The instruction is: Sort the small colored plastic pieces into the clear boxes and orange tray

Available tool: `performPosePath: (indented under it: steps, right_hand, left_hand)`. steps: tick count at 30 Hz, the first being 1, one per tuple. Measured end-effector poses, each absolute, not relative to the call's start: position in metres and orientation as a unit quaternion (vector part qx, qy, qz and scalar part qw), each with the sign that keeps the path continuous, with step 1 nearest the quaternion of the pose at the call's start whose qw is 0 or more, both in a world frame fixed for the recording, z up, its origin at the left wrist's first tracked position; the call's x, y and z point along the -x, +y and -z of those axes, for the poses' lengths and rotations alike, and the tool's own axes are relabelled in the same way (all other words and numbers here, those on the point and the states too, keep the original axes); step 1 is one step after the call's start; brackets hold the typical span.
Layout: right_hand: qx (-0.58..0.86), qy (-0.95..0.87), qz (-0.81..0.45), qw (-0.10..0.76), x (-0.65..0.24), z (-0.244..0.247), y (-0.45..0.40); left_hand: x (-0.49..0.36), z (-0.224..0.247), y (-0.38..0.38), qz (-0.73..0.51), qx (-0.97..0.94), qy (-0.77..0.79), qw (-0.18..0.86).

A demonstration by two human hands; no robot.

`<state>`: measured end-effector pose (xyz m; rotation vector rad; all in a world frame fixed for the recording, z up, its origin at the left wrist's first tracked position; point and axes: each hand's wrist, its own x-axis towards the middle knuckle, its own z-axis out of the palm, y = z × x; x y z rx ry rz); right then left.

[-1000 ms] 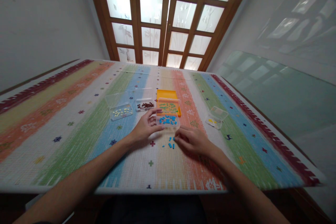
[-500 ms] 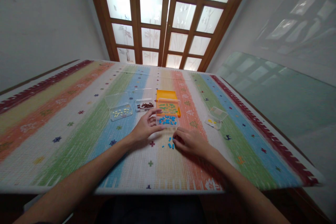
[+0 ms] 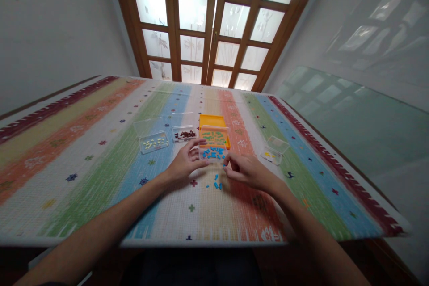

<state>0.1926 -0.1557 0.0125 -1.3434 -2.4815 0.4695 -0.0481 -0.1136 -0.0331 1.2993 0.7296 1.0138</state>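
A clear box of blue pieces (image 3: 213,153) stands near the table's middle. My left hand (image 3: 185,160) rests at its left side, thumb and fingers around that edge. My right hand (image 3: 244,170) is raised just off the box's front right corner, thumb and forefinger pinched on a small blue piece (image 3: 224,166). Several loose blue pieces (image 3: 216,185) lie on the cloth in front of the box. Behind the box, green pieces (image 3: 213,137) show in an orange box (image 3: 212,120).
Left of the orange box are open clear boxes with dark red pieces (image 3: 185,134) and pale yellow pieces (image 3: 154,143). A small clear box with yellow pieces (image 3: 271,156) stands to the right. A striped cloth (image 3: 110,152) covers the table.
My right hand has lifted away from the loose blue pieces towards the box's right corner, with a blue piece now at its fingertips. My left hand stays at the box.
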Motion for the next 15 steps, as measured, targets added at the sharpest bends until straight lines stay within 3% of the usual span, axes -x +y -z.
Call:
performPosePath:
  steps: [4, 15]
  right_hand:
    - [0.458, -0.863, -0.139, 0.161, -0.18, -0.026, -0.135]
    - [0.469, -0.876, -0.074, 0.087, -0.141, -0.027, -0.106]
  left_hand:
    - [0.046, 0.038, -0.114, -0.442, -0.564, 0.307, 0.626]
    - [0.045, 0.038, -0.115, -0.437, -0.563, 0.273, 0.646]
